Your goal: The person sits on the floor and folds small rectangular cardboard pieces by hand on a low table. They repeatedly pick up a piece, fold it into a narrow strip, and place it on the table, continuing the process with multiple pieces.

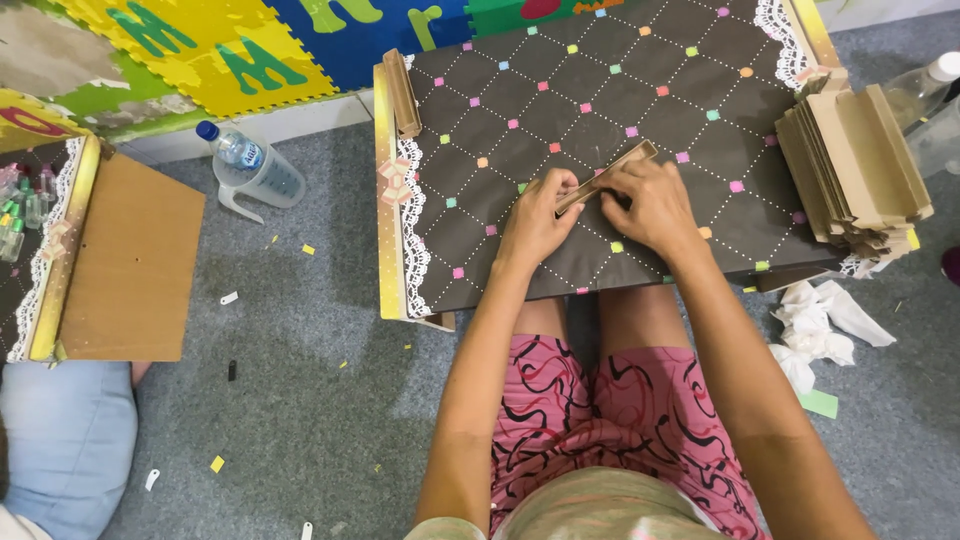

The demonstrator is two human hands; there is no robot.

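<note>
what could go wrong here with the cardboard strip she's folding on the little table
1. Both hands, left hand and right hand, press the narrow cardboard strip; a slip could crease it crooked.
2. The stack of folded cardboard overhangs the table's right edge and might slide off.
3. The water bottle in a jug stands on the floor nearby and could tip if bumped.

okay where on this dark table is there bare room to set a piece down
Free: the wide patch of the table above the hands, between the strip pile at the left edge and the cardboard stack at right. Crowded: around the left hand and right hand pinching the strip.
</note>
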